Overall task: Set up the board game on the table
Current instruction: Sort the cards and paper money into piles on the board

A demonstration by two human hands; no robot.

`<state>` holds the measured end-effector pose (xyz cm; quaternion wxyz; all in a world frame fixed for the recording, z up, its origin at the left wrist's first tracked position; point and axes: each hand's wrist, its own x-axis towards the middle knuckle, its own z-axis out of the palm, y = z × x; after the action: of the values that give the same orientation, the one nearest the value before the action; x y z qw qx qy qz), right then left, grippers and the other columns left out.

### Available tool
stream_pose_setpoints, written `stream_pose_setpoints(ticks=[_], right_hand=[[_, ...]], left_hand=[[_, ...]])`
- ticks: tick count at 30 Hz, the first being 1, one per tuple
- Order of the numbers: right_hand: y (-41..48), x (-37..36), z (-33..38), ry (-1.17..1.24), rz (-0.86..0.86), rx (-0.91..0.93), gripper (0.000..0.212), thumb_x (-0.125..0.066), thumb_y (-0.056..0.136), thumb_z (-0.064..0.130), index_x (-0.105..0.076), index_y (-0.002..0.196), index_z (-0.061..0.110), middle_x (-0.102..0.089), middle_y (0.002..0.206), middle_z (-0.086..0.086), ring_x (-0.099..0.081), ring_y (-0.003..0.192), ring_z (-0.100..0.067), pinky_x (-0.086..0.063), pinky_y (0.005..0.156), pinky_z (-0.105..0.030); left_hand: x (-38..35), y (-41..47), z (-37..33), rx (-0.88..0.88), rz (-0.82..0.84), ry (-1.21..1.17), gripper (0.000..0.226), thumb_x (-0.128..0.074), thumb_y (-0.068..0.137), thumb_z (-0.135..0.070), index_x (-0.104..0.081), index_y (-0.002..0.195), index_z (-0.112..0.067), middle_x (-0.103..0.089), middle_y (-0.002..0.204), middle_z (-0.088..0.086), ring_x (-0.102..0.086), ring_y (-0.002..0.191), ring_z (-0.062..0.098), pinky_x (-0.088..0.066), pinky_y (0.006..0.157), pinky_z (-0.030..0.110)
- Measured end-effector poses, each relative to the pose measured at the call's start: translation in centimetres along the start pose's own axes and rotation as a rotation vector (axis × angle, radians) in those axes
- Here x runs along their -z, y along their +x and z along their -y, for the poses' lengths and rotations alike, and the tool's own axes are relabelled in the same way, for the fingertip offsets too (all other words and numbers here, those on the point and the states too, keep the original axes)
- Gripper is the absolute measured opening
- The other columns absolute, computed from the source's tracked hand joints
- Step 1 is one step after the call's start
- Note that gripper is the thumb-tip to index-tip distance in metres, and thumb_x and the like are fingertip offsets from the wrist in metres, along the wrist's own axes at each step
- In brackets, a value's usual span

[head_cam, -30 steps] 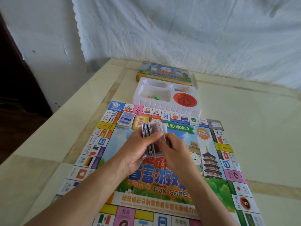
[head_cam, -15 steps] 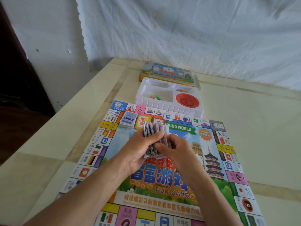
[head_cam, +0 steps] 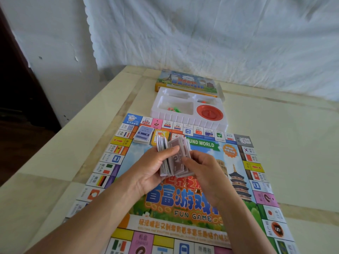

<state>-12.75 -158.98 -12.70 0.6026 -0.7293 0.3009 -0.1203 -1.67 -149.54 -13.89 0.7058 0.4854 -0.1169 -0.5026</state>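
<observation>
Inspector: Small blue-backed card pile (head_cam: 143,136) sits on the colourful printed board (head_cam: 190,217), which lies on the beige surface (head_cam: 284,143). Your left hand (head_cam: 152,171) curls round a thick stack of purplish paper slips (head_cam: 174,160), held upright for thumbing.
Operator: My right?
Inspector: Your right hand (head_cam: 203,173) pinches the front slips, probably sorting.

Both bare forearms are extended from the near edge and brought together. The card stack (head_cam: 174,158) is gripped by the left hand (head_cam: 152,171), and its right side is pinched by the right hand (head_cam: 203,173).
</observation>
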Motion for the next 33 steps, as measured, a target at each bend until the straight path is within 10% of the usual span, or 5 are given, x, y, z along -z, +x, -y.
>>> stream_pose_setpoints(ticks=[6, 11, 28, 33], right_hand=[[0.5, -0.7, -0.7, -0.112, -0.062, 0.037, 0.022, -0.043, 0.096, 0.019, -0.058, 0.097, 0.003, -0.060, 0.091, -0.026, -0.046, 0.069, -0.021, -0.038, 0.062, -0.036], [0.3, -1.8, -1.0, -0.313, -0.136, 0.186, 0.023, -0.040, 0.099, 0.020, -0.046, 0.079, 0.011, -0.048, 0.074, -0.001, -0.037, 0.058, -0.011, -0.030, 0.049, -0.019], [0.4, -2.3, -0.8, -0.002, -0.157, 0.245, 0.017, -0.042, 0.097, 0.017, -0.055, 0.087, 0.012, -0.052, 0.089, -0.010, -0.047, 0.079, -0.021, -0.042, 0.068, -0.036], [-0.3, -2.0, -0.1, 0.210, 0.007, 0.272, 0.021, -0.041, 0.099, 0.011, -0.062, 0.099, 0.014, -0.061, 0.091, -0.004, -0.055, 0.084, -0.013, -0.047, 0.077, -0.030]], left_hand=[[-0.1, 0.0, 0.1, -0.008, 0.030, -0.032, 0.029, -0.064, 0.080, -0.013, -0.065, 0.108, -0.007, -0.069, 0.088, 0.013, -0.067, 0.079, 0.022, -0.053, 0.077, 0.037], [-0.5, 0.1, 0.6, -0.063, -0.012, -0.007, 0.018, -0.058, 0.089, -0.007, -0.068, 0.103, -0.012, -0.071, 0.085, 0.011, -0.068, 0.076, 0.020, -0.054, 0.062, 0.031], [-0.2, -0.1, -0.1, -0.035, 0.002, -0.232, 0.033, -0.048, 0.097, -0.031, -0.073, 0.100, -0.009, -0.070, 0.086, 0.013, -0.066, 0.076, 0.021, -0.053, 0.068, 0.033], [-0.1, 0.1, 0.1, -0.075, -0.026, -0.184, 0.028, -0.048, 0.093, -0.010, -0.076, 0.092, -0.009, -0.071, 0.092, 0.017, -0.068, 0.078, 0.024, -0.055, 0.071, 0.036]])
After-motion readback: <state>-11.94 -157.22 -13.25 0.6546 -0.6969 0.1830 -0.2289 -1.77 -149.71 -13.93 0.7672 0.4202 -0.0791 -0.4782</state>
